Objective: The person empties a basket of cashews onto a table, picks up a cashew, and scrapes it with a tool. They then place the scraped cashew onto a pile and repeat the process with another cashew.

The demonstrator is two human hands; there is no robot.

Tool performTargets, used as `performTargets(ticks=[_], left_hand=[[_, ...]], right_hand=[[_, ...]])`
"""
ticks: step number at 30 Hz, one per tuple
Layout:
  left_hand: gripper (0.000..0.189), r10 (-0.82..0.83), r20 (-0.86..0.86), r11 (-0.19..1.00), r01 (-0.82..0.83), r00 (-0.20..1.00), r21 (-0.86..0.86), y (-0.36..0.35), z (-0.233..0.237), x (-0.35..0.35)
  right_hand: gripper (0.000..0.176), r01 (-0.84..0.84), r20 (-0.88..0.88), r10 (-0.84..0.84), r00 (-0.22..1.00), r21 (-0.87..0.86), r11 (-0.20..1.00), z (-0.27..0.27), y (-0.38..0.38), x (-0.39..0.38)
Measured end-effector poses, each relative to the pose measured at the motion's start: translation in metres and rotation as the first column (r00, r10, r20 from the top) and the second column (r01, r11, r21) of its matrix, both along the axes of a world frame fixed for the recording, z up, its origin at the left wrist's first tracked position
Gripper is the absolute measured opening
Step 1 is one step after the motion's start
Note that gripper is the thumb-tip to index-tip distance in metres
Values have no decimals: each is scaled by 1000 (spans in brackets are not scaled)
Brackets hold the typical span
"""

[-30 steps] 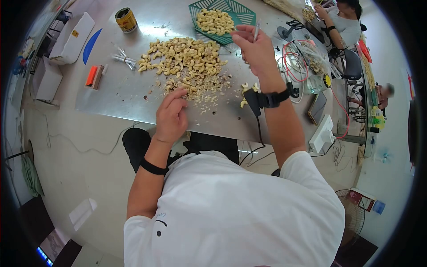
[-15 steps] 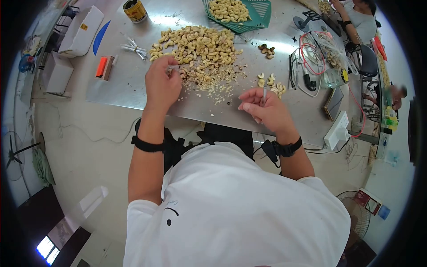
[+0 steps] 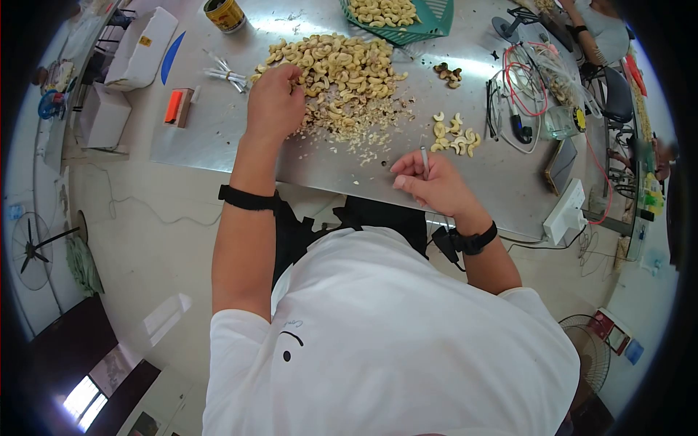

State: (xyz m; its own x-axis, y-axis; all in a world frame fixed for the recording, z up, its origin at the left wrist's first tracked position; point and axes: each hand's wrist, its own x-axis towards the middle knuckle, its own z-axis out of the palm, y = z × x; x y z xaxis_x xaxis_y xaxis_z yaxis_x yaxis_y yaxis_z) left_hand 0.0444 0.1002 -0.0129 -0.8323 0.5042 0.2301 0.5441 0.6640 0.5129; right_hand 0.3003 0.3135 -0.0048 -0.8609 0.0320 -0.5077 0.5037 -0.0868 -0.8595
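Note:
Curled at the left edge of the cashew pile [image 3: 349,62] is my left hand [image 3: 276,103]; its fingertips are turned away, so whatever they pinch is hidden. My right hand [image 3: 440,185] is closed around a slim grey metal tool [image 3: 424,161], which points up between the fingers just above the table's front edge. Broken cashew bits and skins [image 3: 356,131] are scattered between the two hands. A small group of pale cashews [image 3: 458,134] lies beyond my right hand, and a few dark brown nuts [image 3: 448,75] sit farther back.
A green basket [image 3: 436,22] of cashews stands at the back beside a yellow-brown tin [image 3: 224,16]. To the left are bundled white sticks [image 3: 227,76] and an orange-topped box [image 3: 174,107]. Cables [image 3: 520,109], a phone [image 3: 560,167] and a power strip [image 3: 566,211] occupy the right. Another person [image 3: 600,36] sits far right.
My left hand has moved up and away from me, into the pile's edge, and its fingers have turned from view. My right hand stays nearly in place with the tool. The view has shifted slightly.

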Motion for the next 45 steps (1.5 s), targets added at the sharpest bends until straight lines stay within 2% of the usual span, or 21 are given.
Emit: performTargets(ticks=[4, 7, 10, 13, 16, 25, 31, 34, 37, 40, 43, 45], left_hand=[[24, 2, -5, 1000, -2, 1000, -27, 2, 1, -3], [23, -51, -106, 998, 46, 993, -45, 7, 4, -2], [22, -62, -107, 995, 54, 992, -83, 10, 7, -3], [17, -84, -207, 996, 80, 975, -26, 18, 10, 2], [15, -158, -127, 986, 150, 979, -67, 29, 12, 6], [20, -93, -216, 975, 45, 972, -219, 44, 8, 6], [19, -78, -202, 979, 37, 976, -202, 45, 10, 3], [21, -53, -103, 987, 36, 993, -158, 44, 18, 8], [24, -49, -91, 987, 34, 995, -159, 41, 24, 10], [19, -33, -70, 996, 27, 997, -84, 36, 26, 12], [23, -40, -42, 997, 42, 998, 62, 37, 31, 21], [19, -120, 105, 982, 103, 987, 162, 44, 32, 35]], right_hand=[[21, 5, 6, -5, 1000, 12, 1000, 2, 1, -2], [20, 9, 2, -9, 1000, 10, 1000, 1, 1, -1], [20, 15, -3, -15, 1000, 4, 1000, 2, 0, -1], [20, 27, -15, -27, 1000, 0, 1000, -1, 0, 1], [21, 32, -24, -31, 999, 25, 999, -2, -1, 1], [20, 27, -32, -24, 999, 74, 997, 0, -2, 1], [20, 24, -56, -18, 998, 120, 993, -3, -2, 2], [20, 35, -64, -27, 998, 125, 992, -2, -3, 3], [20, 42, -73, -33, 997, 120, 992, -1, -3, 3], [20, 43, -79, -34, 996, 114, 993, -2, -3, 4], [20, 31, -87, -22, 996, 97, 995, -2, -1, 4], [21, 34, -81, -31, 996, 47, 998, -2, 1, 4]])
